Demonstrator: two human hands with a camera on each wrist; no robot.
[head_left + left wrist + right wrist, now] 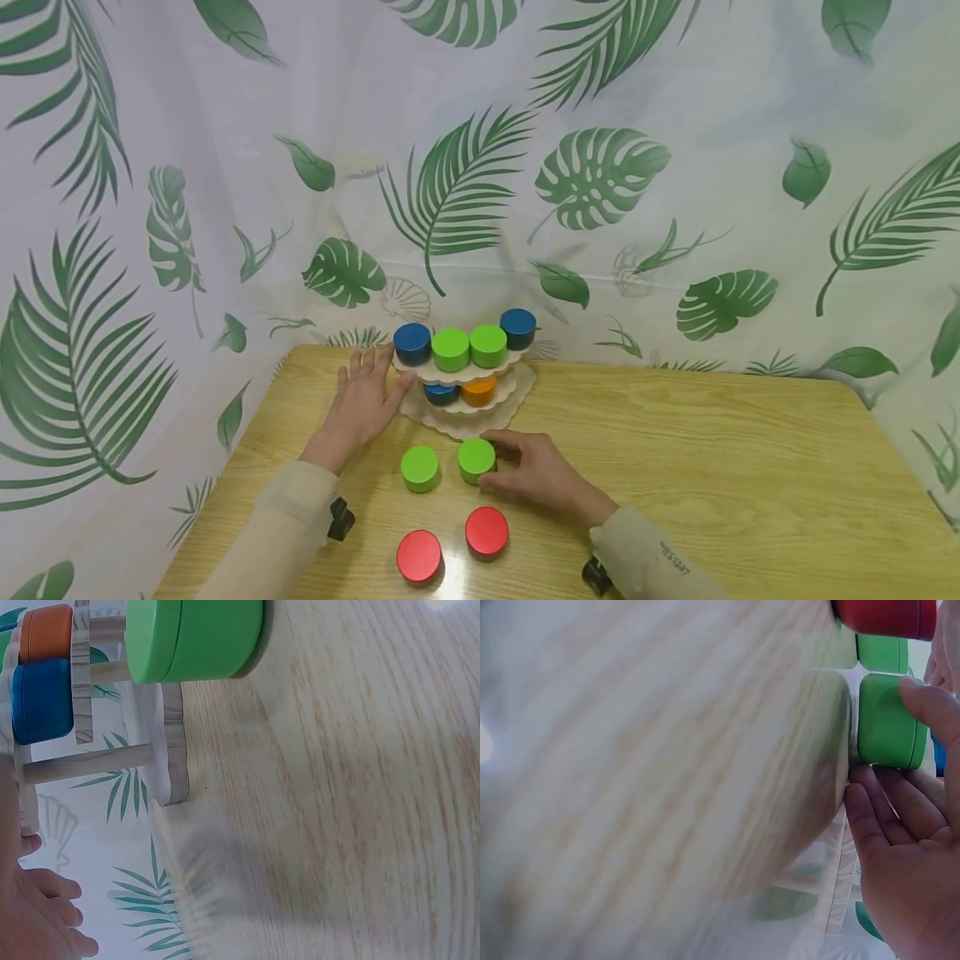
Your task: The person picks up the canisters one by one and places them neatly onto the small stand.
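Note:
My right hand (pixel 543 475) pinches a round green tin (pixel 476 460) at the table, thumb on its near side and fingers at its far side. In the right wrist view, that green tin (pixel 889 720) sits between the thumb and the fingertips. A second green tin (pixel 420 468) stands just left of it. My left hand (pixel 360 404) has its fingers extended at the left edge of a tiered wooden stand (pixel 517 400) with scalloped shelves. In the left wrist view, the left fingers (pixel 56 911) show beside the stand's upper shelf, partly cut off by the frame.
The top shelf bears blue tins (pixel 412 343) at its ends and green tins (pixel 451 350) between them. Below sit a blue tin and an orange tin (pixel 480 390). Two red tins (pixel 487 532) stand near the front. A leaf-print curtain (pixel 480 167) hangs behind the wooden table (pixel 712 475).

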